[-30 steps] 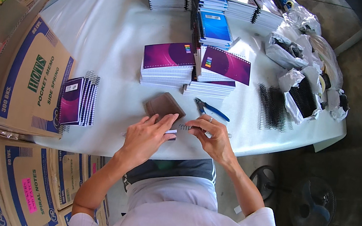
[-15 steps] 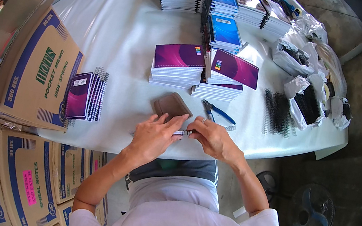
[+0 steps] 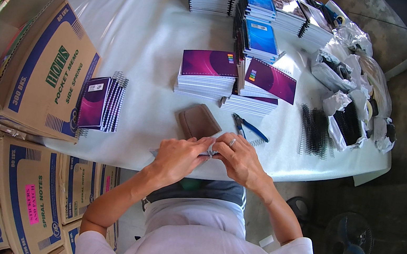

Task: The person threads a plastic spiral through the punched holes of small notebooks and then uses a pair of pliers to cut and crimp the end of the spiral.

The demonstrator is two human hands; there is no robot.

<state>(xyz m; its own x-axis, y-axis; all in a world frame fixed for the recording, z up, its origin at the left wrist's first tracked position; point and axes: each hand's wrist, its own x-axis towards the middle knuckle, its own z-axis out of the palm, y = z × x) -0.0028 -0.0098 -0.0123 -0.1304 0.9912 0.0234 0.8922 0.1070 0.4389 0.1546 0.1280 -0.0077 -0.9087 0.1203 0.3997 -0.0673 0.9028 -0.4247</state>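
Observation:
Near the table's front edge, a small notebook [image 3: 205, 155] lies mostly hidden beneath my hands, its edge with a wire coil showing in the gap between them. My left hand [image 3: 180, 158] grips it from the left, fingers bent over it. On the coiled edge, the fingertips of my right hand [image 3: 242, 161] pinch the wire; their exact hold is partly covered. Just beyond my hands sits a brown, block-like pad [image 3: 199, 121]. Blue-handled cutting pliers [image 3: 251, 127] rest to its right, with a short loose wire coil [image 3: 256, 142] beside them.
Purple notebooks [image 3: 208, 65] and blue notebooks [image 3: 260, 36] stand stacked farther back. Coil-bound purple notebooks [image 3: 94, 104] lean by an open carton [image 3: 55, 71] at left. Loose black coils [image 3: 314, 131] and wrapped coil bundles [image 3: 345, 120] lie right. A fan [image 3: 348, 244] stands below.
My hands have drawn closer together over the notebook, the left shifting right. Less of the coiled edge shows between them. The whole view has shifted slightly.

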